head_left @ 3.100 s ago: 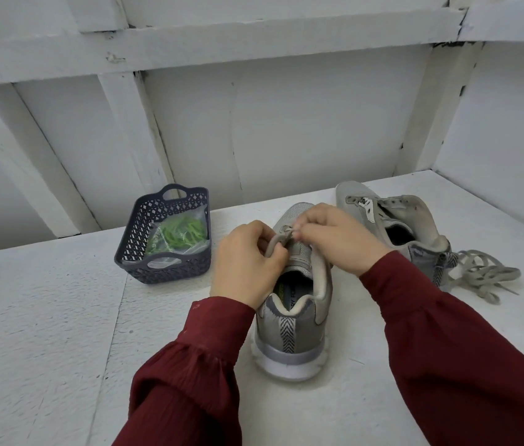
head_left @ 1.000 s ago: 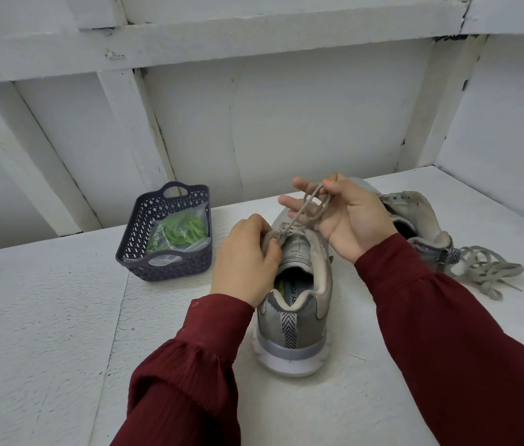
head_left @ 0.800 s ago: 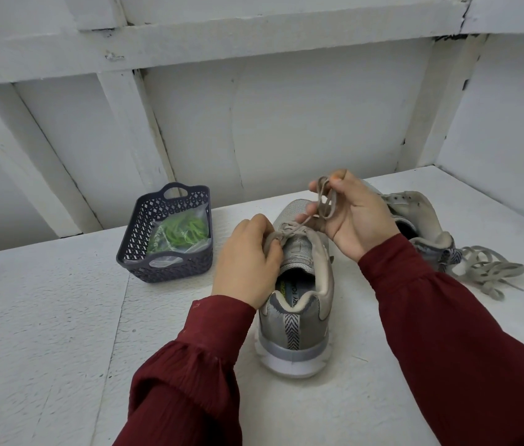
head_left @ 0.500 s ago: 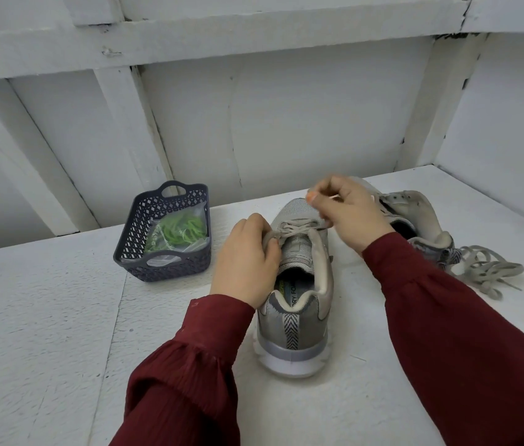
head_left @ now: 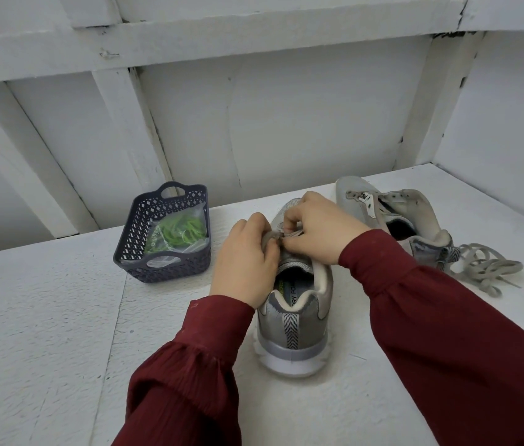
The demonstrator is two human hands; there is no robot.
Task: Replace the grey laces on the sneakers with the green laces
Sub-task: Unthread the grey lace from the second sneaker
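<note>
Grey sneaker [head_left: 292,320] | upright, heel nearest, white sole | left hand [head_left: 244,262] grips its upper | right hand [head_left: 321,230] pinches grey lace [head_left: 296,234]

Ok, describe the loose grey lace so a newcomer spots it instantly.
Go to the right end of the white table, to the unlaced sneaker. The loose grey lace is heaped beside its heel. It alone lies bare on the tabletop, neither bagged nor threaded.

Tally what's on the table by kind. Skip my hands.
Sneakers: 2, near sneaker, far sneaker
Grey laces: 2, threaded lace, loose lace
Basket: 1
Bag of green laces: 1
Total: 6
</note>
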